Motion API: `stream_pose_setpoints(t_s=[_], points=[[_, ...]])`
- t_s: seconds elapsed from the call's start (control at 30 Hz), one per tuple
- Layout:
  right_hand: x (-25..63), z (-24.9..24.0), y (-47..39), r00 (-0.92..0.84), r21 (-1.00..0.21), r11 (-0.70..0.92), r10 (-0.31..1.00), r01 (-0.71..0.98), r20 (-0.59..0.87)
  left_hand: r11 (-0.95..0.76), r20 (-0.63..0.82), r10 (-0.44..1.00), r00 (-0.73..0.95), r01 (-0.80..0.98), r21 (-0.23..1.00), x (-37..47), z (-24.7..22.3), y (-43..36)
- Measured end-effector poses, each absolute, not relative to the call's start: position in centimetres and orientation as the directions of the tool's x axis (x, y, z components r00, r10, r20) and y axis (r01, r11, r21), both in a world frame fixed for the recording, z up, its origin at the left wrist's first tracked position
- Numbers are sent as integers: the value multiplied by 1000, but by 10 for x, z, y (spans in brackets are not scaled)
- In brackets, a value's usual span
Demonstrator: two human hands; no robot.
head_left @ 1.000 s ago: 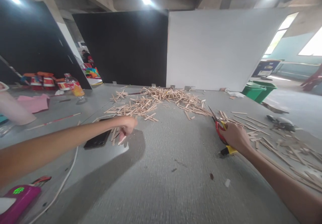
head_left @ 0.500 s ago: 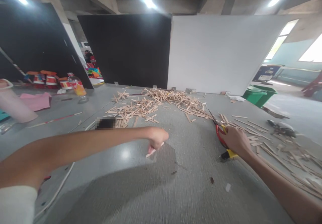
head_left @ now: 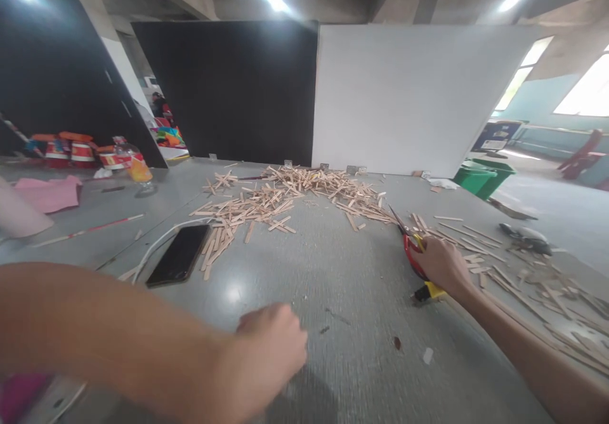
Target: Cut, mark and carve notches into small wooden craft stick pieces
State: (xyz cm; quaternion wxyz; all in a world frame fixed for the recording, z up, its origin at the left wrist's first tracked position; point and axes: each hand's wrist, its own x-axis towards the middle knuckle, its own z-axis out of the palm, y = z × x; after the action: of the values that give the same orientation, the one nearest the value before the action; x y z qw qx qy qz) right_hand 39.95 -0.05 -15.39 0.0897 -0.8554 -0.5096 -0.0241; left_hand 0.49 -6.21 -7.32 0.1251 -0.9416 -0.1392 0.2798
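Note:
My right hand (head_left: 442, 262) is closed around the red and yellow handles of a pair of scissors (head_left: 410, 246), whose blades point away towards the wooden sticks. A yellow and black object (head_left: 428, 292) lies just below that hand. Near the front of the grey table, my left hand (head_left: 271, 354) is blurred, with its fingers curled under and whatever they hold hidden. Beyond it a wide heap of small wooden sticks (head_left: 257, 207) spreads over the table.
A black phone (head_left: 179, 254) with a white cable lies left of the heap. More sticks and scraps (head_left: 552, 291) cover the right side. A bottle (head_left: 139, 169) and pink cloth (head_left: 50, 193) are at the left. Black and white panels (head_left: 380, 100) stand behind.
My left hand has moved down and nearer to me, uncovering the phone. The light stick seen in its fingers earlier no longer shows. My right hand keeps its hold on the scissors.

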Motion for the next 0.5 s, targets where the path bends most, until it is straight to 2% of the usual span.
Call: stream_pose_setpoints(t_s=[0.07,0.13,0.23,0.33,0.5], points=[[400,-155,0,481,-128,-466,867,876,133,-879,-447,399,800,196,-434,-14,-100,-77],[400,-155,0,482,-125,-468,866,875,134,-837,-433,492,756,274,-473,-23,-122,-78],[400,-157,1,482,-119,-468,866,876,135,-819,-378,522,765,324,-474,-21,-137,-60],[402,-158,2,485,-115,-472,864,874,135,-821,-344,519,782,346,-453,-11,-134,-37],[404,-160,4,481,-115,-469,866,876,138,-874,-378,451,808,315,-370,17,-122,-4]])
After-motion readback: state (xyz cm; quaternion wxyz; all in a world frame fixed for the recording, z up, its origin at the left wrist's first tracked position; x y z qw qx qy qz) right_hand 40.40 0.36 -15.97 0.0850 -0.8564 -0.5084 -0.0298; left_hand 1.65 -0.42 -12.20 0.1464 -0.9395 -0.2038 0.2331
